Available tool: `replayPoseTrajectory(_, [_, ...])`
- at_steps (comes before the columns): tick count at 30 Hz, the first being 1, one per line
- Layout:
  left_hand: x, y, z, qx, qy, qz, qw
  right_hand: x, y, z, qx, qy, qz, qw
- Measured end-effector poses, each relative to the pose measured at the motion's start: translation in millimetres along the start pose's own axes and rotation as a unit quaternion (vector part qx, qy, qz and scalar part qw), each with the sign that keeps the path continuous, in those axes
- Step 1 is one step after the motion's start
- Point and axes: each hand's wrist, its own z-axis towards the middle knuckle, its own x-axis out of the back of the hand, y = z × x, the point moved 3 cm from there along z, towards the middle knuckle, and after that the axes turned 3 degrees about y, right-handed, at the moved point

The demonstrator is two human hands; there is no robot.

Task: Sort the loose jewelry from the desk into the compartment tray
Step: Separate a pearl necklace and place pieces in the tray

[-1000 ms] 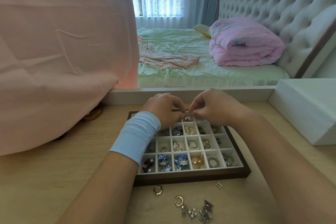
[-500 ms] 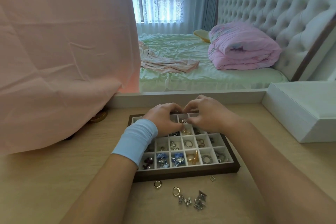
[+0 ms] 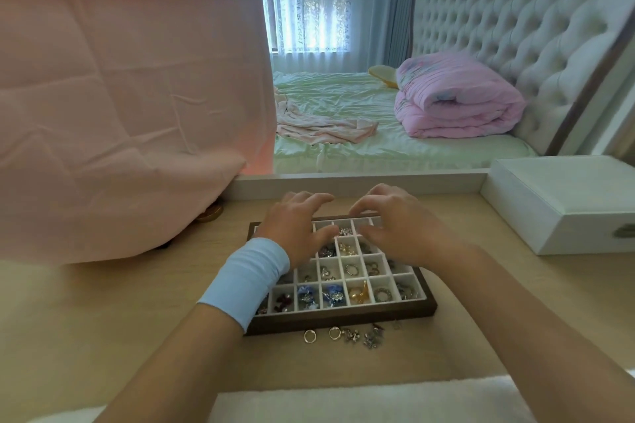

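From the head camera, the compartment tray [image 3: 343, 318] lies on the desk [image 3: 103, 319], most of its cells holding pieces. Both hands are over the tray's far rows: the left hand [image 3: 295, 230] (a pale blue wristband [image 3: 247, 282] behind it) and the right hand [image 3: 398, 227] have fingers [image 3: 319, 198] spread and loosely bent, gripping nothing visible. A sparkly piece [image 3: 345, 231] sits in a far-row cell between the thumbs. The loose jewelry [image 3: 347, 335] lies just beside the tray's near wall, well apart from the fingers.

A light-blue, smooth fabric wristband [image 3: 245, 280] encircles the wrist behind the left hand [image 3: 295, 230], lower centre; both forearms [image 3: 515, 319] are bare.
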Motion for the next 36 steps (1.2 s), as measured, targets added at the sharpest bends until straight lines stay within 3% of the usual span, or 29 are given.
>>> replayPoseTrajectory(3, [14.2,19.4,-31.1,-0.054,0.059,0.006,0.997,20.2,-14.7,-30.5,0.044,-0.017,0.003,0.999])
replayPoseTrajectory(7, [6.4,52.2,-73.7,-0.133,0.028,-0.007,0.991,28.5,-26.8,-68.4,0.070,-0.115,-0.054,0.989])
replayPoseTrajectory(11, [-17.2,63.8,-95.6,-0.175,0.017,0.027,0.984,23.6,-16.6,-90.5,0.059,-0.127,-0.117,0.983])
replayPoseTrajectory(14, [-28.3,61.7,-101.3,-0.206,0.058,0.059,0.975,16.1,-13.2,-99.0,0.096,-0.115,-0.139,0.979])
replayPoseTrajectory(20, [-32.2,53.1,-105.5,-0.181,0.041,-0.005,0.983,6.4,-11.2,-106.8,0.199,-0.052,-0.148,0.967])
replayPoseTrajectory(25, [-33.0,47.6,-103.4,-0.177,0.025,-0.030,0.983,1.3,-11.8,-107.7,0.268,-0.060,-0.166,0.947])
replayPoseTrajectory(30, [-34.1,38.2,-91.2,-0.180,0.023,-0.057,0.982,1.3,-10.1,-102.1,0.277,-0.044,-0.165,0.946])
replayPoseTrajectory(36, [-32.4,37.4,-92.8,-0.167,0.022,-0.074,0.983,-1.0,-6.4,-97.9,0.226,-0.058,-0.189,0.954])
